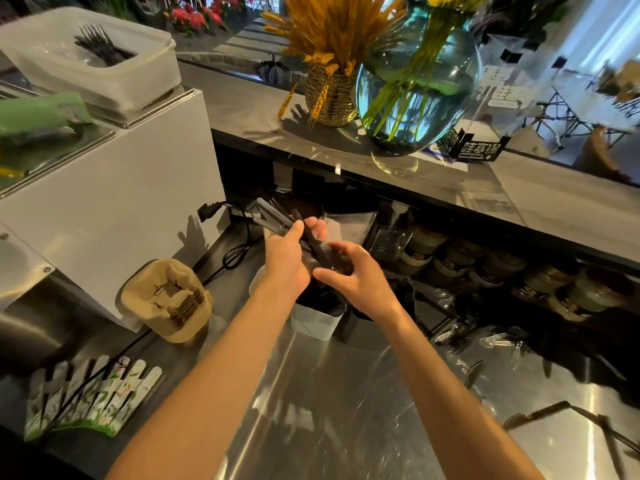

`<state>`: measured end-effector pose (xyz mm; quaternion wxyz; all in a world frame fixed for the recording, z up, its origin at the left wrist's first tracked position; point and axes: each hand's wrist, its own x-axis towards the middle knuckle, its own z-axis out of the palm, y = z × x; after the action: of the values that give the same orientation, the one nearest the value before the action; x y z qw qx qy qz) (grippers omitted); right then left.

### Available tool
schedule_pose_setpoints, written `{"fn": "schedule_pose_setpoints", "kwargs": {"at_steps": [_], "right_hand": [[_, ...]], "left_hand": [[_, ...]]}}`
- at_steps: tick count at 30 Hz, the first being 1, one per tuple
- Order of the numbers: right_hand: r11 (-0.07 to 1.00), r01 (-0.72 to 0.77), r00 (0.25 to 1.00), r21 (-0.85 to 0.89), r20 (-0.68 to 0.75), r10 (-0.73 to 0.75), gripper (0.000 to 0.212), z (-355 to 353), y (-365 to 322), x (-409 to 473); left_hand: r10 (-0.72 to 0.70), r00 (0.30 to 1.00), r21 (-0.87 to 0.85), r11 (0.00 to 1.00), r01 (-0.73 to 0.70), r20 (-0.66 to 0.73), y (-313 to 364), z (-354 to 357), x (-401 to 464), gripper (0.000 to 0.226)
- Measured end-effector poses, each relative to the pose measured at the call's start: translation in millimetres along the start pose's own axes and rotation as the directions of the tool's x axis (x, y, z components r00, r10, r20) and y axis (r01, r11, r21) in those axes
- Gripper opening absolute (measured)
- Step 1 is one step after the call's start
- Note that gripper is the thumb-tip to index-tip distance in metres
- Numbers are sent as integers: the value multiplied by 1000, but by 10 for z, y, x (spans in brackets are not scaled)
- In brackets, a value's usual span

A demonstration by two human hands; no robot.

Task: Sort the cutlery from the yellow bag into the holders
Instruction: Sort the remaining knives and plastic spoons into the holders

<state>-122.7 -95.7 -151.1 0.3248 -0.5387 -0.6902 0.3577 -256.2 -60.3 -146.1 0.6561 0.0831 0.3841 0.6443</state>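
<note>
My left hand (289, 258) grips a bundle of black plastic cutlery (277, 216) whose ends stick up and to the left, over a white holder (317, 322) on the steel counter. My right hand (353, 273) is curled around the lower end of the same bundle, just right of the left hand. The white holder has dark cutlery standing in it, and a dark holder (356, 327) stands beside it on the right. No yellow bag is in view.
A brown pulp cup carrier (166, 299) with forks sits left of the holders. A white machine (110, 209) stands at the left, topped by a translucent box of black forks (93, 46). Loose clear cutlery (485, 337) lies right. Jars line the shelf under the counter with vases.
</note>
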Motion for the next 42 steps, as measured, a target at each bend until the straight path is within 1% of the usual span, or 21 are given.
{"fn": "schedule_pose_setpoints", "kwargs": {"at_steps": [1,2,4,5,8,10,12,14,16,19,20,22,24,26,29,31,35,37,39,42], "right_hand": [[999,6,1000,-45,-28,-7,40,2,8,-10],[999,-8,998,-49,-61,5,33,-16,-4,-30],[997,-74,993,25,-92,76,20,-83,-13,-87],[991,-107,989,83,-93,114,17,-122,-18,-126],[942,-194,966,273,-115,232,21,-250,-35,-238],[921,-253,949,296,-108,295,21,-321,-21,-298],[918,-285,944,276,-87,319,22,-363,40,-360],[905,-301,931,299,-113,347,25,-412,104,-434],[891,-311,914,332,-151,375,26,-469,147,-485],[929,-259,921,266,-222,321,28,-573,238,-564],[942,-247,921,226,-246,301,29,-621,271,-594],[958,-244,921,154,-273,278,29,-678,285,-629],[957,-255,916,142,-281,286,31,-769,289,-696],[949,-279,907,147,-283,311,39,-855,308,-758],[946,-299,918,126,-233,321,49,-957,368,-848],[941,-316,925,124,-182,335,49,-1024,404,-925],[914,-323,935,247,-65,348,30,-1174,465,-1083],[898,-329,927,293,-82,366,21,-1262,522,-1146],[861,-350,903,368,-110,414,23,-1343,581,-1196],[821,-361,875,442,-143,462,27,-1471,619,-1257]], "left_hand": [[-10,1000,7,1000,10,2,-27,4,-16,25],[-27,1000,5,1000,27,14,-49,16,-45,25],[-70,996,0,998,70,56,-84,31,-107,27],[-87,994,21,996,86,67,-95,36,-139,29],[-102,994,203,975,92,35,-168,80,-261,33],[-94,995,281,956,88,11,-256,115,-335,32],[-112,994,303,947,104,8,-347,156,-386,34],[-149,989,291,947,139,12,-449,213,-437,39],[-192,981,233,955,183,16,-513,277,-512,43],[-283,957,124,954,273,71,-561,374,-640,45],[-288,954,130,952,275,87,-599,404,-673,45],[-274,955,148,955,256,111,-645,428,-706,41],[-230,966,154,965,211,121,-740,483,-741,36],[-206,971,166,969,185,118,-835,532,-775,32],[-220,968,178,964,196,125,-955,601,-847,31],[-209,972,144,971,192,109,-1045,667,-899,30],[-158,983,21,987,157,89,-1197,790,-978,27],[-149,986,5,989,149,75,-1272,832,-1009,27],[-142,988,-1,990,143,52,-1344,853,-1042,29],[-162,985,-21,986,163,56,-1395,906,-1119,21]]}}
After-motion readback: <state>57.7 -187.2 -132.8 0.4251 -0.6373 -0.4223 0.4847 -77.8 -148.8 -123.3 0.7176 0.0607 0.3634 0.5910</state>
